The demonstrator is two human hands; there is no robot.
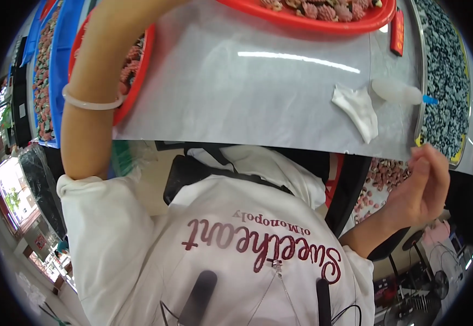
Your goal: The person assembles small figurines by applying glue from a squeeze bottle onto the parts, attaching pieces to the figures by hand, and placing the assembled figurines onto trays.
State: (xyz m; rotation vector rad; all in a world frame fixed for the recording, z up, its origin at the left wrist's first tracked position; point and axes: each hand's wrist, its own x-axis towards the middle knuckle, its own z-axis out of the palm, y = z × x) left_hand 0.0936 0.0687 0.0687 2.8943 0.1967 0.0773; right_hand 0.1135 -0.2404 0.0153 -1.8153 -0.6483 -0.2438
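Observation:
My right hand (pixel 427 182) is off the table's right front corner, its fingers curled and pressed together. A small yellow bit (pixel 418 140) shows at its fingertips, and I cannot tell whether it is held or belongs to the tray beyond. That tray (pixel 421 65) holds many small dark blue-green and white pieces (pixel 444 76). My left forearm, with a pale bangle (pixel 92 103), crosses over a red tray (pixel 147 70) of pink pieces. The left hand itself is beyond the top edge. Ahead of me is another red tray (pixel 323 27) with pink, textured flower-like pieces (pixel 326 12).
A crumpled white cloth (pixel 358 111) lies on the grey table sheet (pixel 220 103), beside a translucent bottle with a blue tip (pixel 397 92). A red-handled tool (pixel 397 32) lies farther back. Blue bins (pixel 60 60) stand at left; more pink pieces (pixel 380 182) lie below the table at right.

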